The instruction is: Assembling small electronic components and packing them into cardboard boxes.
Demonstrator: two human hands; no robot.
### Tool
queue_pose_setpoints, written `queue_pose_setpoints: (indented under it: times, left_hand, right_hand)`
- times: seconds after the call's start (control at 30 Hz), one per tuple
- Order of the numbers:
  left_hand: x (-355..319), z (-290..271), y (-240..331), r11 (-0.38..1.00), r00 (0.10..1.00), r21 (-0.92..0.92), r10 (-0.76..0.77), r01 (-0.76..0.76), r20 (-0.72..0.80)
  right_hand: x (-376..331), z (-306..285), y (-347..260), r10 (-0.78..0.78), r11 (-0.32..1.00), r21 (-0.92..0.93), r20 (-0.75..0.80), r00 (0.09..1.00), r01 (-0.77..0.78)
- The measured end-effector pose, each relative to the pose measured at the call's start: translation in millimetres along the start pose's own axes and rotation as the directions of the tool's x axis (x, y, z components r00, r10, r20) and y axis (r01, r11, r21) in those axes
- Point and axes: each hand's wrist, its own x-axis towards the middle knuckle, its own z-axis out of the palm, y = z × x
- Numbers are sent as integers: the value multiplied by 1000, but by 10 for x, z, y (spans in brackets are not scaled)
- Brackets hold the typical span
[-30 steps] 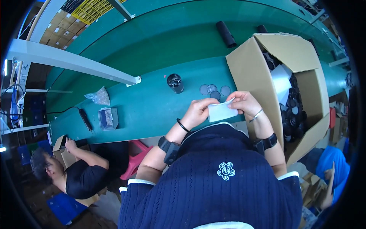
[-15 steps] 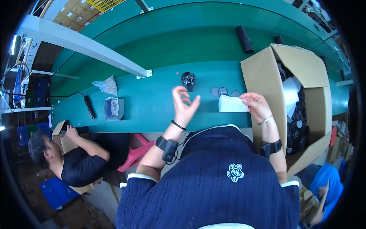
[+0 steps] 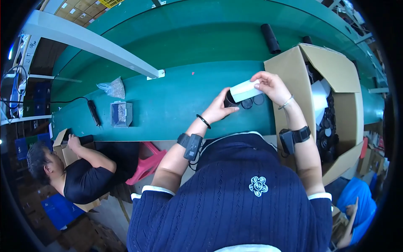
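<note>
My left hand point(image 3: 217, 110) is wrapped round a black cylindrical container point(image 3: 229, 99) and tilts it over the green bench. Between the fingers and thumb of my right hand point(image 3: 273, 88) is a folded or curled white sheet point(image 3: 243, 91), its far end at the container's mouth. Whether the sheet's end is inside the mouth I cannot tell. Several flat round dark discs point(image 3: 258, 99) lie on the bench just below the sheet, partly covered by the container and my hands.
At my right stands an open cardboard box point(image 3: 289, 80) of black round parts. Black tubes point(image 3: 270, 38) lie beyond it. To the left are a grey bin point(image 3: 121, 114), a clear bag point(image 3: 114, 88) and a corded screwdriver point(image 3: 93, 112). A grey post point(image 3: 96, 46) crosses above; a person point(image 3: 84, 172) sits far left.
My left hand has taken hold of the black container and brought it right, off its former spot. My right hand has moved the white sheet forward and left, to the container's mouth.
</note>
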Motion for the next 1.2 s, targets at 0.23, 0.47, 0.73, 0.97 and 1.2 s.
queue_pose_setpoints:
  times: [0.23, 0.47, 0.73, 0.97, 1.2]
  left_hand:
    - [-36, 75, -182, 982, 999, -191, -13, 5, -44]
    - [-71, 141, -59, 998, 997, -63, -21, 16, -80]
    - [-77, 160, -71, 990, 991, -115, -89, 76, -105]
    - [-125, 191, -139, 999, 988, 3, 41, -41, -152]
    - [-158, 164, -260, 956, 972, 289, 108, -45, -207]
  right_hand:
    - [-53, 171, -217, -209, 626, -740, 145, 967, 246]
    - [-40, 340, -343, -290, 407, -789, 366, 884, 460]
    - [18, 548, -360, -352, 249, -827, 408, 842, 505]
    - [28, 595, -366, -224, 321, -796, 462, 858, 513]
    - [-7, 713, 6, -158, 453, -798, 367, 917, 398]
